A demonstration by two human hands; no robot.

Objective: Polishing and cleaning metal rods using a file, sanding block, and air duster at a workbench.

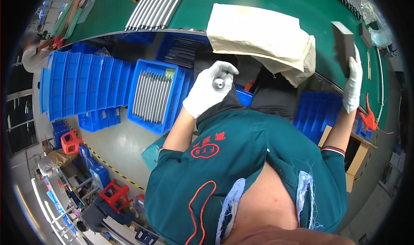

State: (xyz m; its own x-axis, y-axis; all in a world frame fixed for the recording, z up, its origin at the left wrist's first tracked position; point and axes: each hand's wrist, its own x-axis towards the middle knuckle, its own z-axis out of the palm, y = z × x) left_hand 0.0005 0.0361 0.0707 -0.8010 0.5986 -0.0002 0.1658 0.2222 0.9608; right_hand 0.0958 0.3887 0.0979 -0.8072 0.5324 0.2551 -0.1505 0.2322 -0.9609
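Note:
My left hand (208,92), in a white glove, is closed around a round metal rod (219,84), seen nearly end-on with a hole in its face. Most of the rod's length is hidden by the view along it. Raised at the right, my gloved right hand (354,83) grips a dark flat piece (343,46) with a pale end and an uneven edge; its exact kind is unclear. A cream cloth (258,31) hangs over the bench edge and my lap, between the two hands.
Metal rods (157,7) lie in a row on the green bench (198,12). Beside my left arm stand a blue crate (137,115) of rods and stacked blue crates (86,85). An orange air gun (368,117) hangs near my right forearm. Other people work at the left.

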